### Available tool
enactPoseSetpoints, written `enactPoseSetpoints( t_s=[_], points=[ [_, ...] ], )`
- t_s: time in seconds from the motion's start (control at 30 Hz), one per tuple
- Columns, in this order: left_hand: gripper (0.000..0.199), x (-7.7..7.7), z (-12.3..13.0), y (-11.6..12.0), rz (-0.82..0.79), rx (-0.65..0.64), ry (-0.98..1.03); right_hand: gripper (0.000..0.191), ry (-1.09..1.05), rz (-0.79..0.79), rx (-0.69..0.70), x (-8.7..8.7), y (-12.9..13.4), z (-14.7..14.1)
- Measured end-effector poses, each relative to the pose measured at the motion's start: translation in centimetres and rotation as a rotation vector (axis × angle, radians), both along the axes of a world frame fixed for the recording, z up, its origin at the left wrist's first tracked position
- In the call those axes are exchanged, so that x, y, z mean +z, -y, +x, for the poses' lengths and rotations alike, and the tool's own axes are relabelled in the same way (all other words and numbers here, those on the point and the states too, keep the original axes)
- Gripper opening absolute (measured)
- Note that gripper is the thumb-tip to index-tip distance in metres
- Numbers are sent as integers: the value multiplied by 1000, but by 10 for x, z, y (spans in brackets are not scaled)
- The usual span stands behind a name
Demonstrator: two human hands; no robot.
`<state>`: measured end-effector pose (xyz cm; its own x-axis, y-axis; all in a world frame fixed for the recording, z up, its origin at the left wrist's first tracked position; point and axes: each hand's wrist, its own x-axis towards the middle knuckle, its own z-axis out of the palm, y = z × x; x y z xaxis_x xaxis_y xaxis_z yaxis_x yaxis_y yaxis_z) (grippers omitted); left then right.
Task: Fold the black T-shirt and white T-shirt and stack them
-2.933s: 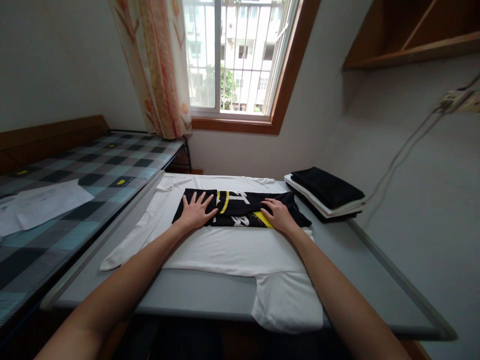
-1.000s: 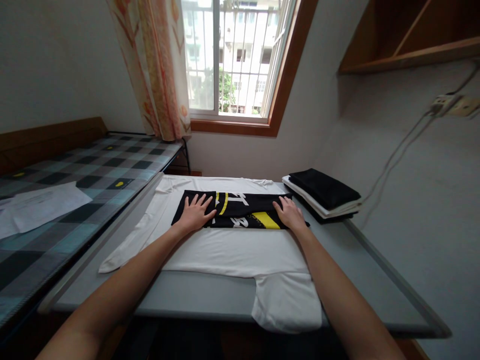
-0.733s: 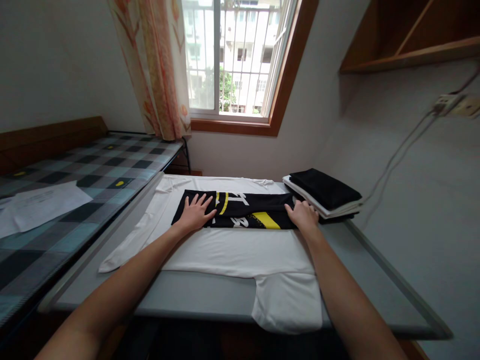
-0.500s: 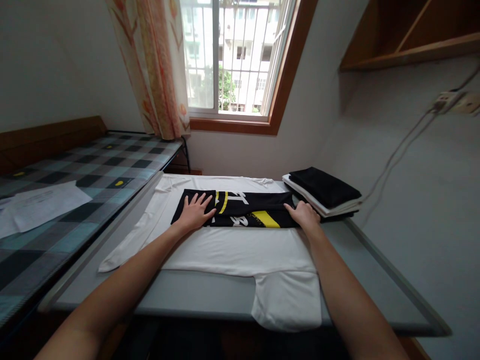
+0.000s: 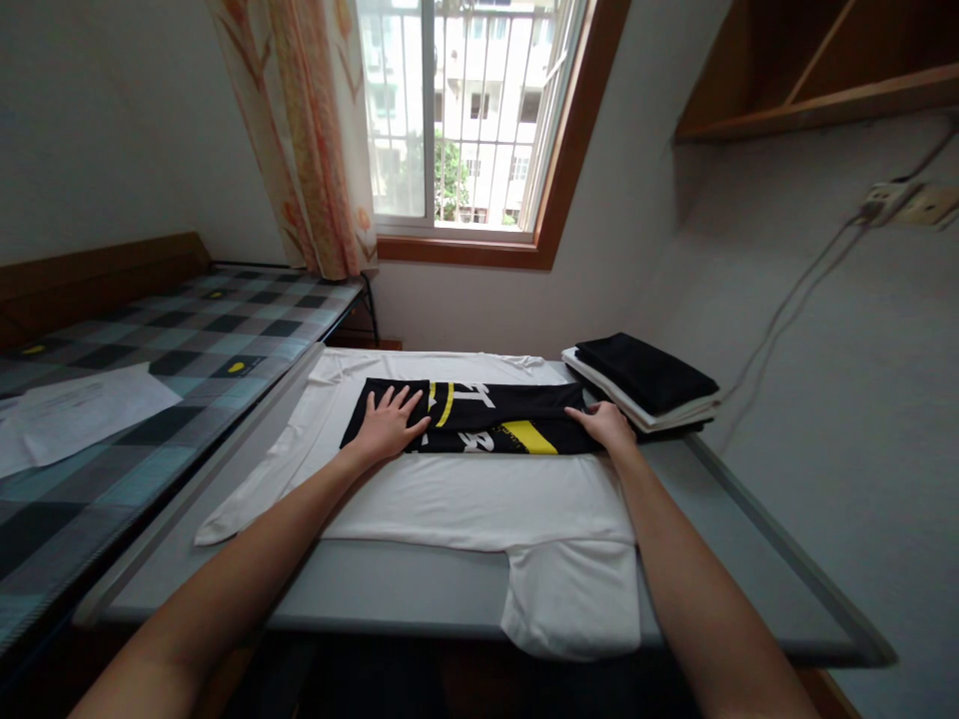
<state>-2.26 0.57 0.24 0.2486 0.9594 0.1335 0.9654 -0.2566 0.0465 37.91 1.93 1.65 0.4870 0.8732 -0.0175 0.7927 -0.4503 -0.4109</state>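
Folding step in progress, I'd say: black shirt (image 5: 479, 417) is lying as a narrow band w/ yellow + white print, on top of a white shirt (image 5: 465, 499) spread flat on the grey table (image 5: 420, 589).

Left hand (image 5: 388, 424) is pressing flat on the band's left part, fingers spread, palm down, gripping nothing. Right hand (image 5: 608, 427) is sitting at the band's right end, fingers curled over the edge. Looks like a light pinch on the cloth, but can't tell for sure from this angle.

Both arms are reaching fwd nearly straight, hands well apart, one per end of the band.

Next move probably needs the right end lifted and carried over toward the left hand, w/ left hand anchoring so the band isn't skewing. Edges need to be lining up.

Stack (image 5: 644, 384) of folded black/white clothes is sitting just beside the right hand, at the table's far right.
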Motion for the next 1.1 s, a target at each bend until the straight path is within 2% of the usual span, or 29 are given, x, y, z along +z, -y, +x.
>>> enactPoseSetpoints(
  t_s=[0.2,0.37,0.57,0.77,0.87,1.03,1.1],
  points=[
    [67,1,1,0,-4,1,-2,55,12,83,19,-4,-2,3],
    [67,1,1,1,2,0,0,43,35,175,90,-4,-2,4],
    [67,2,1,2,6,-4,11,40,-189,145,141,3,-5,15],
    [67,2,1,2,8,-1,-3,44,-593,-7,161,20,10,19],
    [67,1,1,1,11,2,-6,41,-735,1,175,25,15,16],
    [67,-1,0,0,12,0,-5,48,-837,51,148,25,13,18],
    [67,-1,-1,0,17,-4,-5,54,-785,94,168,22,11,21]
  ],
)
